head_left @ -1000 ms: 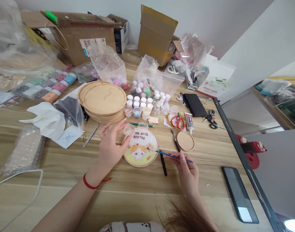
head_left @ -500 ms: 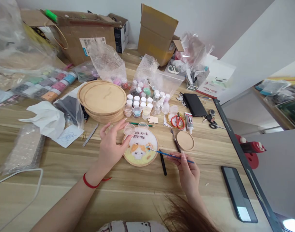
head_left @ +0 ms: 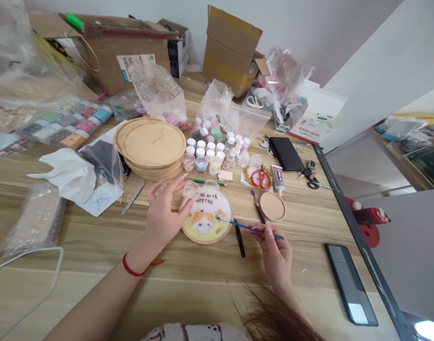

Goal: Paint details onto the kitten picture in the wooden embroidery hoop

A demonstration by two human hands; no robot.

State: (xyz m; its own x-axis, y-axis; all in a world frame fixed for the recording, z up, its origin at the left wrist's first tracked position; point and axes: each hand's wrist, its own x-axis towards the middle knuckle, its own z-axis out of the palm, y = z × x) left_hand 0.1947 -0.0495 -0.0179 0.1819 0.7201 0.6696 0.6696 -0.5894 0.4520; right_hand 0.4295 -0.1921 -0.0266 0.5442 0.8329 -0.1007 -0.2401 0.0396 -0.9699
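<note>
Head view: left hand [head_left: 162, 222] pinches a small clear plastic cup [head_left: 191, 190] between thumb and forefinger, other fingers spread, just above a round wooden hoop [head_left: 207, 240] lying mid-table on the light wood-grain table [head_left: 96, 241]. Right hand [head_left: 274, 241] has fingers closed on a thin blue paintbrush [head_left: 252, 228], tip at the hoop's right rim. Cat picture and dark lettering already coloured; plain round wooden disc [head_left: 273, 206] sits bare. Black slim tool [head_left: 240, 239] just right of hoop; white-lidded jars [head_left: 203, 151] crowd behind; table's dark right edge [head_left: 359, 237] well apart.
</note>
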